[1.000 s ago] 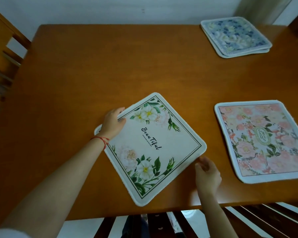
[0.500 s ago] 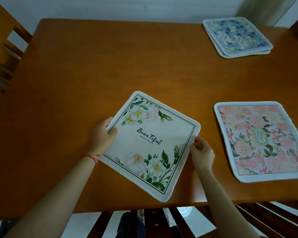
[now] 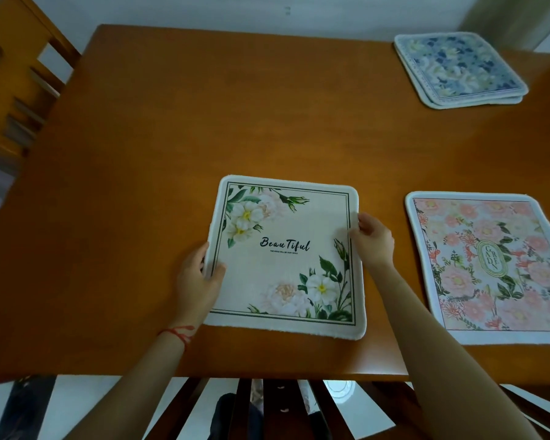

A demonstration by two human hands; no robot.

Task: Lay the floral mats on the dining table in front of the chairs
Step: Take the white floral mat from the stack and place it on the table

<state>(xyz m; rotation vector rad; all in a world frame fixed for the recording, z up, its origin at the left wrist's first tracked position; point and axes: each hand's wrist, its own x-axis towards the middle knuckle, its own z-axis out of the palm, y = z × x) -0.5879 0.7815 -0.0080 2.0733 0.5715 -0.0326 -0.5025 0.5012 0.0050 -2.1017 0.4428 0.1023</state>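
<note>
A cream floral mat (image 3: 286,258) printed "Beautiful" lies flat and square to the near edge of the wooden dining table (image 3: 204,122). My left hand (image 3: 197,277) grips its left edge, thumb on top. My right hand (image 3: 373,241) pinches its right edge. To the right lies a pink floral mat (image 3: 489,268), flat near the table's front edge. A small stack of blue floral mats (image 3: 458,69) sits at the far right of the table.
A wooden chair back (image 3: 267,408) with slats stands just below the table's near edge, in front of the cream mat. Another chair (image 3: 10,77) stands at the table's left side. A curtain (image 3: 515,17) hangs at the back right.
The cream mat has turned clockwise from a diamond tilt to sit square with the table edge. Both hands shifted along its sides and kept their hold.
</note>
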